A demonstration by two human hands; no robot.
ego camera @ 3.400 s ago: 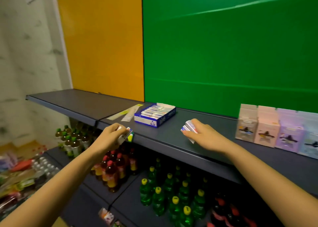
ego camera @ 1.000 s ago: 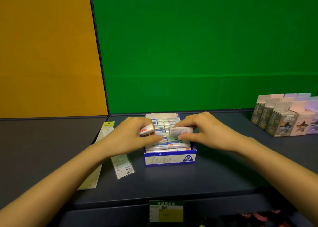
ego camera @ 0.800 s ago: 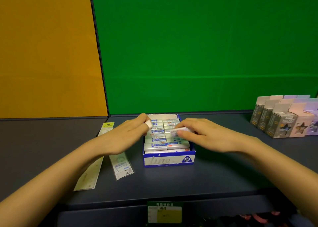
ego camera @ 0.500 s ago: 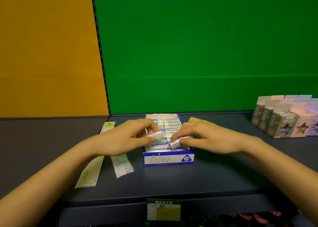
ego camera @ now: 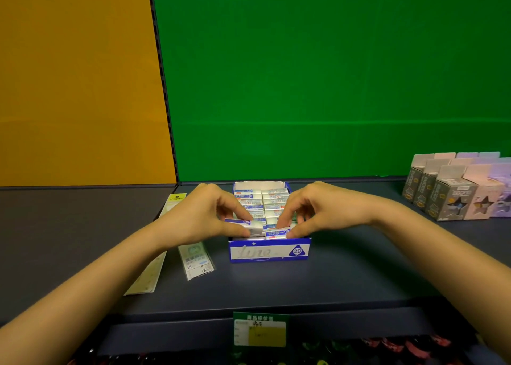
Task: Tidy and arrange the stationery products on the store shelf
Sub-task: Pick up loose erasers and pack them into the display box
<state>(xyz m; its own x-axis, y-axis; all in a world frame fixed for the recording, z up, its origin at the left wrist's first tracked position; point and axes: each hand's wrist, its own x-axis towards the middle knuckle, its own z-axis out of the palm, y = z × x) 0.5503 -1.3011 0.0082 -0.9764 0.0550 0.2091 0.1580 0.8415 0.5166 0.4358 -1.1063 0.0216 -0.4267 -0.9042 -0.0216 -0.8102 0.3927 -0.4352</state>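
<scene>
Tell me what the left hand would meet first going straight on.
Probably the right eraser, pinched by the right hand: the left hand, holding the left eraser, points right across the box.

Brings left hand (ego camera: 201, 220) and right hand (ego camera: 326, 215) from the shelf (ego camera: 331, 281) edge to over the blue box (ego camera: 265, 251). Lowers left eraser (ego camera: 255, 227) and right eraser (ego camera: 276, 233) toward the front row; levels the right eraser out of its tilt.
</scene>
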